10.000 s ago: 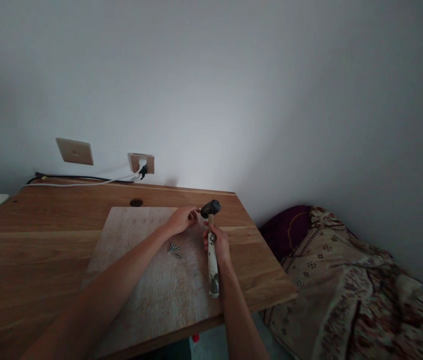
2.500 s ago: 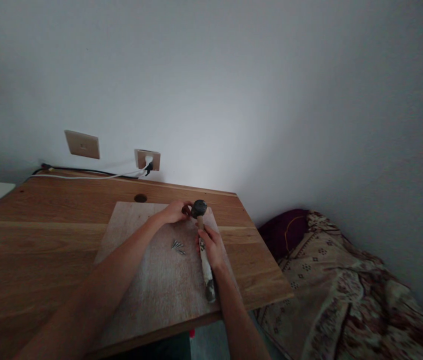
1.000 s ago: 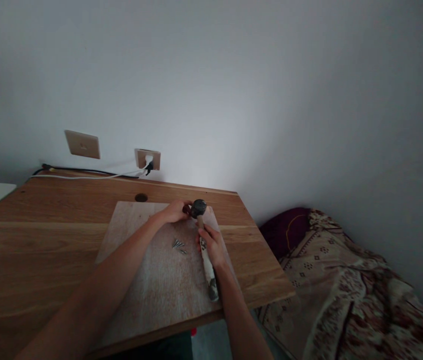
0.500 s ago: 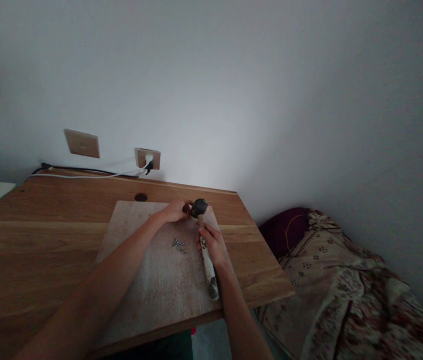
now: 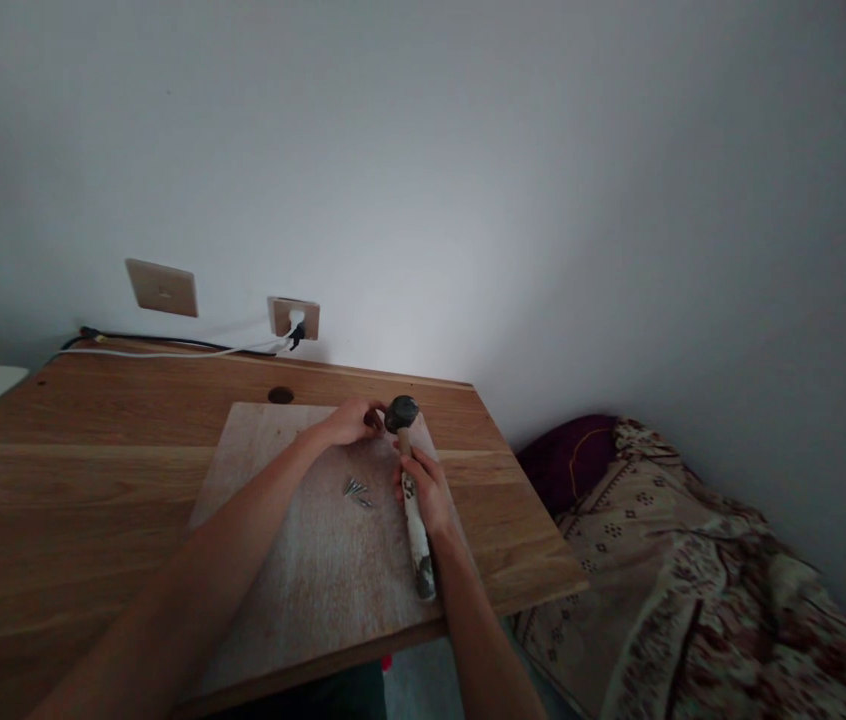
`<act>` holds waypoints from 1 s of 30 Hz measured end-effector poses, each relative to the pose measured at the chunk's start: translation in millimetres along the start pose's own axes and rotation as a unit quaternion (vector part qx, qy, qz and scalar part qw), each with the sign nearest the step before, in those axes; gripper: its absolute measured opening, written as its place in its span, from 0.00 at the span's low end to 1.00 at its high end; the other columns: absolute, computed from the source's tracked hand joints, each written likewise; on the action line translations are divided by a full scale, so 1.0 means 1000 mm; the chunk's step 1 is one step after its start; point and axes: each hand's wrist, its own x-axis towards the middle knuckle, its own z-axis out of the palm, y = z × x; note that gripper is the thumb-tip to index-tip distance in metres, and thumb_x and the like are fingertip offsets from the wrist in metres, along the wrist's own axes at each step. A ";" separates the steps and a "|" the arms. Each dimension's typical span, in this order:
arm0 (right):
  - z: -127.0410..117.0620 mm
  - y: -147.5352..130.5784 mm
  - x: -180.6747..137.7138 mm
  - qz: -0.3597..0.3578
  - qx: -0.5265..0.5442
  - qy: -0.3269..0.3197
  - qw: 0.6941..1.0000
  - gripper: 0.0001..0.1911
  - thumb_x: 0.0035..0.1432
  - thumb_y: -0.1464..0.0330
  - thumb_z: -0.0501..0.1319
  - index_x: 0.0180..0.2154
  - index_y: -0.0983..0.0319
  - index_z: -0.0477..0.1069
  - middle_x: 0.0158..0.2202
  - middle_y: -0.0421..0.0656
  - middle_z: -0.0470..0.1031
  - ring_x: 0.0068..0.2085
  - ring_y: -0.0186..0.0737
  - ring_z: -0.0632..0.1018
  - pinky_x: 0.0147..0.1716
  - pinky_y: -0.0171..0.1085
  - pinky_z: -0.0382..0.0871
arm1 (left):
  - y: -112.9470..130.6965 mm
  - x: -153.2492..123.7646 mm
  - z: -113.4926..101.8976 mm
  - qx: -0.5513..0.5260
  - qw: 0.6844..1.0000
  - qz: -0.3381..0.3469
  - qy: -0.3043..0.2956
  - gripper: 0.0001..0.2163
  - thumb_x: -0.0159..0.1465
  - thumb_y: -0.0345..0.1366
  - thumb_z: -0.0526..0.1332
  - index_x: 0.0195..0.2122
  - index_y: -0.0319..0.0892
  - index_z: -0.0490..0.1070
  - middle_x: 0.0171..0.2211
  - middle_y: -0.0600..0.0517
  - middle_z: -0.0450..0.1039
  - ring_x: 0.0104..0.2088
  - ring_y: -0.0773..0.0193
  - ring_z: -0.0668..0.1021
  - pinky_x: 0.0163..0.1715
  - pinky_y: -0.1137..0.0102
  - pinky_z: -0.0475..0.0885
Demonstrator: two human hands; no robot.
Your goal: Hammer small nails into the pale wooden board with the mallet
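My right hand [image 5: 427, 490] is wrapped round the white, worn handle of a hammer [image 5: 417, 545]. The dark hammer head points away from me, just right of my left fingers. My left hand [image 5: 354, 421] rests at the far side of a pale wooden board [image 5: 303, 590], its fingers curled in a pinch. Whatever is between those fingertips is too small and shaded to make out. Several small metal nails or screws [image 5: 355, 490] lie in a loose pile on the board, between my two arms.
The board lies on a brown wooden table [image 5: 78, 500] against a wall. Behind it are a round hole [image 5: 280, 395], a plugged socket [image 5: 307, 318] and cables [image 5: 160, 352]. A bed with a patterned blanket [image 5: 640, 540] and purple pillow [image 5: 565, 460] stands to the right.
The hammer head has shifted very slightly to the right, away from my left fingers. Both hands keep nearly the same place, and the metal pile is unmoved.
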 end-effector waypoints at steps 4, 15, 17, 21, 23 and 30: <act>0.000 0.000 -0.001 0.004 0.004 -0.005 1.000 0.24 0.54 0.53 0.64 0.45 0.62 0.78 0.22 0.36 0.70 0.18 0.33 0.67 0.16 0.34 0.59 | -0.001 0.000 0.002 -0.009 1.000 0.000 0.005 0.21 0.53 0.33 0.66 0.50 0.39 0.75 0.34 0.50 0.82 0.33 0.60 0.81 0.36 0.69 0.73; -0.001 0.004 0.003 0.009 -0.012 -0.005 1.000 0.22 0.52 0.53 0.66 0.42 0.62 0.78 0.21 0.36 0.70 0.17 0.33 0.67 0.15 0.33 0.59 | 0.000 0.000 0.001 0.021 1.000 -0.004 0.002 0.23 0.52 0.29 0.64 0.51 0.39 0.75 0.31 0.52 0.81 0.34 0.59 0.82 0.35 0.71 0.73; -0.001 0.004 0.003 0.007 -0.011 -0.006 1.000 0.22 0.52 0.53 0.66 0.41 0.62 0.78 0.21 0.36 0.71 0.17 0.33 0.68 0.15 0.33 0.60 | 0.001 0.000 0.001 0.020 1.000 -0.003 -0.005 0.23 0.52 0.28 0.63 0.52 0.39 0.75 0.32 0.52 0.81 0.34 0.60 0.82 0.34 0.71 0.73; 0.000 0.003 0.003 0.007 -0.011 -0.003 1.000 0.21 0.52 0.53 0.66 0.41 0.61 0.78 0.21 0.36 0.71 0.17 0.33 0.68 0.15 0.33 0.59 | 0.003 0.000 0.001 0.018 1.000 -0.008 -0.003 0.23 0.51 0.26 0.62 0.51 0.39 0.75 0.33 0.51 0.82 0.35 0.60 0.82 0.35 0.72 0.73; 0.000 0.002 0.003 0.012 -0.012 0.004 1.000 0.21 0.51 0.53 0.66 0.41 0.61 0.78 0.21 0.35 0.71 0.17 0.33 0.68 0.15 0.33 0.59 | 0.004 0.000 0.000 0.015 1.000 -0.011 -0.001 0.23 0.51 0.25 0.62 0.50 0.39 0.75 0.34 0.50 0.82 0.35 0.60 0.82 0.36 0.71 0.73; -0.001 -0.003 -0.002 0.000 -0.003 -0.008 1.000 0.21 0.54 0.54 0.65 0.43 0.62 0.78 0.21 0.36 0.70 0.18 0.33 0.68 0.17 0.33 0.59 | 0.003 -0.003 0.000 -0.011 1.000 0.000 -0.010 0.23 0.54 0.31 0.65 0.53 0.39 0.73 0.36 0.49 0.83 0.36 0.59 0.82 0.39 0.69 0.74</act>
